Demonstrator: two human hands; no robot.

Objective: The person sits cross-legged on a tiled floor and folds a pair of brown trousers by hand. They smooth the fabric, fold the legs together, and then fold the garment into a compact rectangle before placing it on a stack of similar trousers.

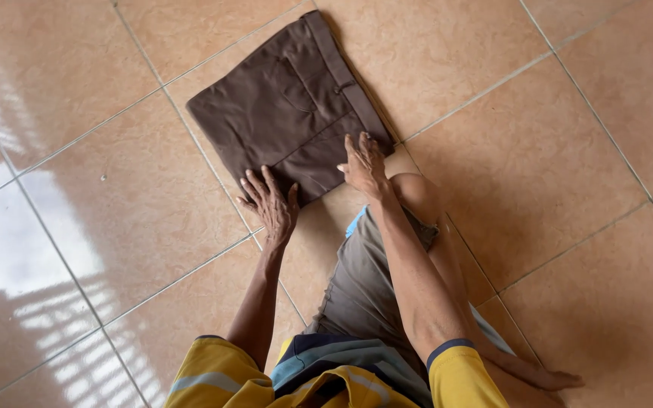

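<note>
Hands [270,200] [364,166] flat, fingers spread, on folded brown trousers [281,106].

Yellow navy-cuffed shirt [459,378], grey-brown shorts [368,287]

Dark brown folded trousers [289,109], glossy tan floor tiles [553,174], yellow shirt [221,374], grey shorts [368,287]

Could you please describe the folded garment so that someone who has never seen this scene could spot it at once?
On the glossy tan tiled floor, look just ahead of the kneeling person's knee. There lie folded brown trousers, a flat rectangle set askew to the tile lines, with the left hand and right hand pressing on the near edge. It is the only dark cloth on the floor.
</note>
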